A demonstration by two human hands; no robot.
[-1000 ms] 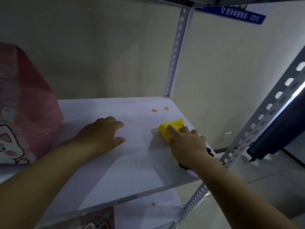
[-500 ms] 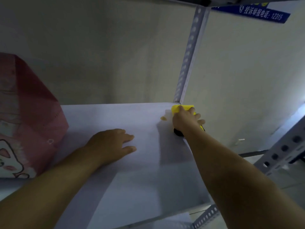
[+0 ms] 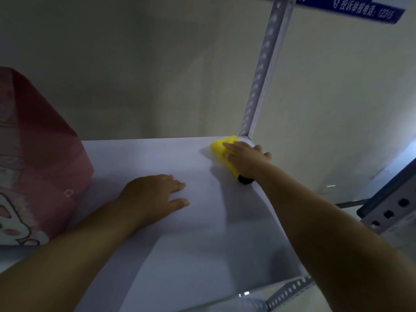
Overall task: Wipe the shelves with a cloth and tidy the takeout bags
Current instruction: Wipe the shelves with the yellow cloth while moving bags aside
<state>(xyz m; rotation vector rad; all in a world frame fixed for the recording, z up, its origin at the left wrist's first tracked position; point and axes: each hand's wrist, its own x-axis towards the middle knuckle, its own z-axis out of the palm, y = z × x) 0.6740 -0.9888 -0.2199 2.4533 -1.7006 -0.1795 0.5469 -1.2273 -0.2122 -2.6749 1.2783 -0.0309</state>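
Note:
A white shelf board [image 3: 191, 244] fills the middle of the head view. In its far right corner lies a yellow cloth [image 3: 219, 147] with a black patch at its near end. My right hand [image 3: 246, 159] presses flat on that cloth with straight fingers, close to the rear upright. Flat on the bare shelf, palm down and fingers spread, rests my left hand [image 3: 153, 194], left of the cloth and holding nothing. A pink takeout bag [image 3: 38, 158] with a cartoon print stands on the shelf's left part, a little left of my left forearm.
A perforated white upright [image 3: 261, 70] rises at the shelf's back right corner. A blue sign with white lettering [image 3: 360, 7] hangs at the top right. Another perforated rack post [image 3: 387, 212] stands at the right edge. The pale wall [image 3: 157, 64] sits right behind the shelf.
My right hand slid the yellow cloth from the shelf's front right toward the back right corner, over the two small yellow spots. My left hand stayed flat in place.

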